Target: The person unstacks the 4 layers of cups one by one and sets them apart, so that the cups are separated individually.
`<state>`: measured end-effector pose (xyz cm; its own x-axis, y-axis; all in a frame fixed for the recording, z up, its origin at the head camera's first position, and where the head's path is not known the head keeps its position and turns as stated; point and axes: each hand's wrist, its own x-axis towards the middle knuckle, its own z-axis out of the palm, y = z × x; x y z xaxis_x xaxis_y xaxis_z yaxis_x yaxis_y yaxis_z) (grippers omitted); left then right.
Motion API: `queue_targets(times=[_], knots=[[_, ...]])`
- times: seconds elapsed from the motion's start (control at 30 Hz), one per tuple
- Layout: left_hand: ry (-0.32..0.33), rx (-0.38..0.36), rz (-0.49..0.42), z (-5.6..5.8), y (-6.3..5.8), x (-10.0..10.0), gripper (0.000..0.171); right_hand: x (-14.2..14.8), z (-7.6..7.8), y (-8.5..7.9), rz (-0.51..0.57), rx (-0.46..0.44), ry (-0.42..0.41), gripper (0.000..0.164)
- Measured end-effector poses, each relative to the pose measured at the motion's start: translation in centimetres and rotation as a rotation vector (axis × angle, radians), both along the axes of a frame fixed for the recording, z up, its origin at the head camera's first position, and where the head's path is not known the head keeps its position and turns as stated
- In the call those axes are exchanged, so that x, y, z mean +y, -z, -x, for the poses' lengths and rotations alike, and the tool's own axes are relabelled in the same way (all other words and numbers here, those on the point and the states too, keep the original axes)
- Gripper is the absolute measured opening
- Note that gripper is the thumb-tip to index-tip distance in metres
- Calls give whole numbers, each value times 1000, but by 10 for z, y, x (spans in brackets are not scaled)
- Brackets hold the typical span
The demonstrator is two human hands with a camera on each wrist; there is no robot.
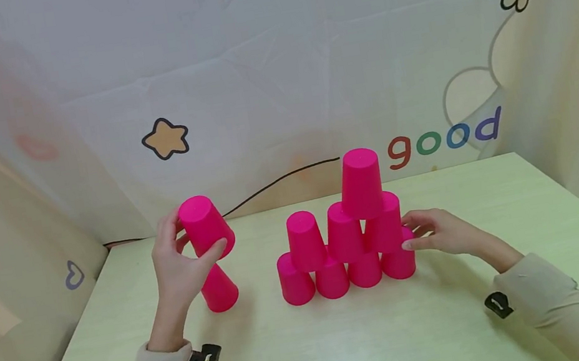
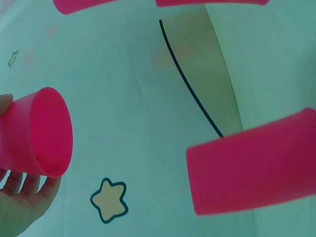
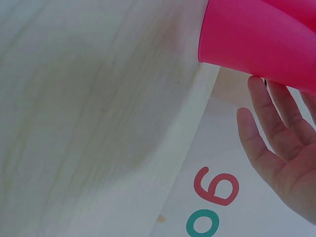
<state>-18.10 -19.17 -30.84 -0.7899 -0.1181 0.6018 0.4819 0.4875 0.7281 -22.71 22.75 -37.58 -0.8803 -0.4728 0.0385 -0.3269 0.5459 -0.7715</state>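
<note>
My left hand [image 1: 181,270] grips an upside-down pink plastic cup [image 1: 205,225] between thumb and fingers, tilted in the air. In the left wrist view this cup [image 2: 17,133] shows its open mouth. Just below it, another pink cup [image 1: 220,291] stands mouth down on the table, its top partly hidden by the hand. To the right rises a stack of upturned pink cups [image 1: 308,244], with a single cup [image 1: 363,184] at its peak. Beside the stack's right end is my right hand [image 1: 445,233], fingers fairly straight, fingertips at the bottom-right cup [image 1: 398,265].
The light wooden table [image 1: 317,353] ends at a pale printed curtain [image 1: 277,100] behind the cups. Curtain also hangs at both sides. Each wrist bears a small black device, such as the one [image 1: 498,305] by the right sleeve.
</note>
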Motion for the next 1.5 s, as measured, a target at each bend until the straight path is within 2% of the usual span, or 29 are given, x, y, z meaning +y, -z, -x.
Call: queue_targets(times=[0.5,0.6,0.77,0.83,1.0,1.07,1.13,1.17,1.23,1.4,1.5], knots=[[-178,-175,7,-7,6,-44,69,1,1,3,-3,3,0,44],[-187,-170,23,-2,15,-57,69,0,1,2,0,1,-1,44],[-147,-111,-15,20,50,-91,70,0,1,1,0,-1,-1,44],[-156,-121,-7,20,54,-96,69,0,1,1,-2,3,-1,44],[-226,-240,65,1,32,-86,65,0,0,1,2,9,-8,43],[-233,-274,71,-3,29,-85,63,0,0,0,5,3,-9,43],[-229,-310,69,-3,31,-87,63,0,-1,-1,7,-6,-3,44],[-222,-325,62,-2,34,-89,63,0,-1,-1,8,-7,-2,43],[-212,-341,55,5,48,-99,66,0,-1,-2,10,-5,-5,44],[-199,-364,85,27,92,-130,72,0,-2,-4,12,1,-15,44],[-159,-379,99,25,95,-132,71,0,-2,-3,8,-6,-7,44]])
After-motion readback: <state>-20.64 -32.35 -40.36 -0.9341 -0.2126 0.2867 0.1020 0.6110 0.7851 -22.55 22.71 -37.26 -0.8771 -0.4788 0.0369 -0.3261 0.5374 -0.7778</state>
